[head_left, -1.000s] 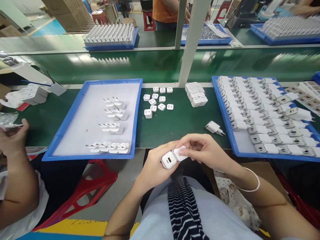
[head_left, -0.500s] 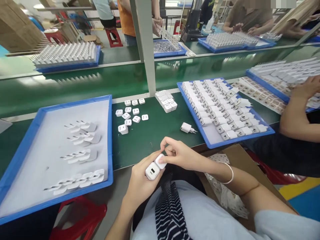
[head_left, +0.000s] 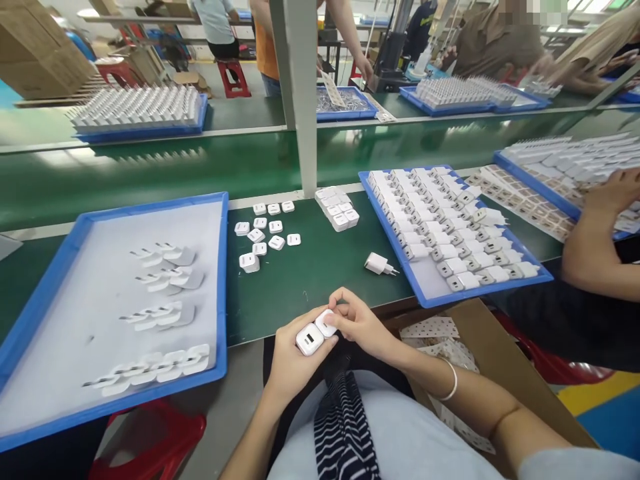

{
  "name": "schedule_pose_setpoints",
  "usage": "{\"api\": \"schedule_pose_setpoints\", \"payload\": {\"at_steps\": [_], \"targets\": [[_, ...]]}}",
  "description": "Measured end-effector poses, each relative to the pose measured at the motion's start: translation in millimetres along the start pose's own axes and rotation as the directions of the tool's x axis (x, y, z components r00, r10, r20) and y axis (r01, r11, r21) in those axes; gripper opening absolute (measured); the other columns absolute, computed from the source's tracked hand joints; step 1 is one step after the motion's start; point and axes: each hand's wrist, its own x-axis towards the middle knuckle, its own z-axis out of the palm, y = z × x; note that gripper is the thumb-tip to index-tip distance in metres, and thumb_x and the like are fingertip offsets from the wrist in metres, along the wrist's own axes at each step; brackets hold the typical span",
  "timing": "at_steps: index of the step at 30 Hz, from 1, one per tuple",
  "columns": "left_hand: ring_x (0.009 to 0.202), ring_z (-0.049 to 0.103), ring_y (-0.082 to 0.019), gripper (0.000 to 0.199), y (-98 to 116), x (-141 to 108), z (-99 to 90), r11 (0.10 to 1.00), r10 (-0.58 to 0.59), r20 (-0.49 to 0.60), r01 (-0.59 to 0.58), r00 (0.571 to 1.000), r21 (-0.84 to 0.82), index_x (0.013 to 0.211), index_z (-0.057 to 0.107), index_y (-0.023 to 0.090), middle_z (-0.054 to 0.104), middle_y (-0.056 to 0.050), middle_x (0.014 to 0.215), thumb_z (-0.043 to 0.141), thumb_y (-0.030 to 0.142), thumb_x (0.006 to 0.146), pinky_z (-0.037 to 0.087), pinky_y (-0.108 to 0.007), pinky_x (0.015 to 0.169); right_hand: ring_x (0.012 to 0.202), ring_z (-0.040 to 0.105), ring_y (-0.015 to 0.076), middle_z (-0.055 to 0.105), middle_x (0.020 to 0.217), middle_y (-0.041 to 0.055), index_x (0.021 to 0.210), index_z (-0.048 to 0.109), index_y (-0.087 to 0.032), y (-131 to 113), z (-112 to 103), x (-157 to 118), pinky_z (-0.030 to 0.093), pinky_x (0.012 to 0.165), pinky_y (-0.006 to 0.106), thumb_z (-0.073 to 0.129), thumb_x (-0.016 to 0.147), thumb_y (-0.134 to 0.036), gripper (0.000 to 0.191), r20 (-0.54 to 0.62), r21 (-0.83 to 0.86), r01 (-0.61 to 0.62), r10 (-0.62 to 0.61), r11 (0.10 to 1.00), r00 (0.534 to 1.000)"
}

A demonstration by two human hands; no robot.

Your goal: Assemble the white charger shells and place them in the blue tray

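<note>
My left hand [head_left: 291,360] is wrapped round a white charger [head_left: 309,340] whose face with a dark port slot points up. A second white piece [head_left: 327,323] touches it on the right, and my right hand [head_left: 363,327] pinches that piece between thumb and fingers. The undersides of both are hidden in my hands. On the green bench [head_left: 280,293] ahead lie several small white caps [head_left: 275,227], a block of white pieces [head_left: 337,208] and one loose plug charger [head_left: 381,264].
At the left is a blue-rimmed tray [head_left: 224,280] with rows of white parts. Another blue tray [head_left: 423,293], full of chargers, stands at the right beside a person's arm [head_left: 590,233]. A grey post [head_left: 303,120] rises ahead. An open carton [head_left: 500,360] sits below the bench.
The view has shifted slightly. Both hands still hold the two white pieces together, with the right fingers a little lower on the piece. Across the bench, a person's arm has reached over a tray.
</note>
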Motion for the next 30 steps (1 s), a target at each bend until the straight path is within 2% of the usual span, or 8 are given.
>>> {"api": "schedule_pose_setpoints", "payload": {"at_steps": [4,7,8,10,12,16,22,30], "targets": [[0.091,0.074,-0.022,0.040,-12,-4,-8.0,0.984,-0.106,-0.112,0.088,0.988,-0.153,0.113,0.072,0.017,0.077,-0.009,0.107,0.077,0.025,0.074,0.060,-0.031,0.081,0.043,0.032,0.0047,0.045,0.056,-0.0109,0.092,0.046,-0.021,-4,10,12,0.022,0.040,0.016,0.068,0.082,-0.052,0.039,0.065,-0.073,-0.017,0.022,0.997,0.998],[0.099,0.073,-0.024,0.041,-16,-5,-20.8,0.968,-0.114,-0.162,0.073,0.980,-0.239,0.114,0.071,0.016,0.076,-0.010,0.111,0.077,0.026,0.075,0.059,-0.033,0.087,0.045,0.038,0.0068,0.050,0.060,-0.0075,0.102,0.053,-0.020,-25,5,35,0.029,0.042,0.019,0.058,0.089,-0.052,0.036,0.156,-0.340,0.079,-0.027,0.937,0.987],[0.103,0.072,-0.025,0.041,-17,-6,-25.1,0.963,-0.111,-0.166,0.065,0.980,-0.262,0.115,0.070,0.016,0.075,-0.010,0.114,0.077,0.026,0.075,0.058,-0.035,0.091,0.049,0.042,0.0078,0.053,0.065,-0.0055,0.106,0.055,-0.019,-34,2,47,0.034,0.045,0.020,0.057,0.090,-0.049,0.034,0.135,-0.485,0.137,-0.081,0.864,0.988],[0.109,0.069,-0.027,0.041,-18,-8,-32.2,0.954,-0.104,-0.154,0.055,0.982,-0.294,0.116,0.070,0.016,0.073,-0.012,0.119,0.076,0.026,0.076,0.056,-0.037,0.096,0.062,0.052,0.0104,0.059,0.078,-0.0012,0.108,0.059,-0.018,-50,-6,76,0.043,0.058,0.022,0.056,0.091,-0.040,0.028,0.039,-0.787,0.185,-0.251,0.589,0.967],[0.110,0.069,-0.027,0.040,-19,-11,-36.7,0.952,-0.094,-0.143,0.046,0.985,-0.304,0.115,0.070,0.016,0.072,-0.012,0.120,0.076,0.025,0.077,0.056,-0.037,0.097,0.072,0.056,0.0133,0.063,0.089,0.0030,0.109,0.063,-0.016,-62,-12,108,0.046,0.071,0.027,0.060,0.088,-0.030,0.025,0.005,-0.887,0.141,-0.295,0.439,0.955],[0.108,0.070,-0.026,0.039,-21,-19,-39.5,0.954,-0.075,-0.141,0.030,0.987,-0.297,0.114,0.071,0.017,0.072,-0.011,0.120,0.076,0.024,0.077,0.056,-0.035,0.095,0.082,0.060,0.0176,0.065,0.109,0.0108,0.118,0.066,-0.014,-73,-10,156,0.045,0.081,0.032,0.067,0.082,-0.022,0.037,0.021,-0.960,0.090,-0.253,0.264,0.967],[0.110,0.069,-0.026,0.039,-26,-28,-38.0,0.950,-0.083,-0.150,0.033,0.985,-0.312,0.116,0.070,0.018,0.072,-0.010,0.121,0.075,0.024,0.078,0.055,-0.036,0.096,0.104,0.061,0.0269,0.066,0.121,0.0133,0.115,0.069,-0.014,-79,0,183,0.045,0.086,0.034,0.079,0.071,-0.020,0.046,0.091,-0.994,0.097,-0.133,0.045,0.987],[0.112,0.068,-0.026,0.039,-29,-29,-38.3,0.951,-0.089,-0.154,0.038,0.984,-0.307,0.116,0.070,0.019,0.072,-0.010,0.122,0.075,0.024,0.078,0.056,-0.037,0.096,0.096,0.066,0.0208,0.071,0.110,0.0102,0.107,0.071,-0.014,-99,-11,200,0.048,0.077,0.025,0.076,0.077,-0.030,0.035,0.159,-0.987,0.159,-0.001,0.027,0.987]]}}
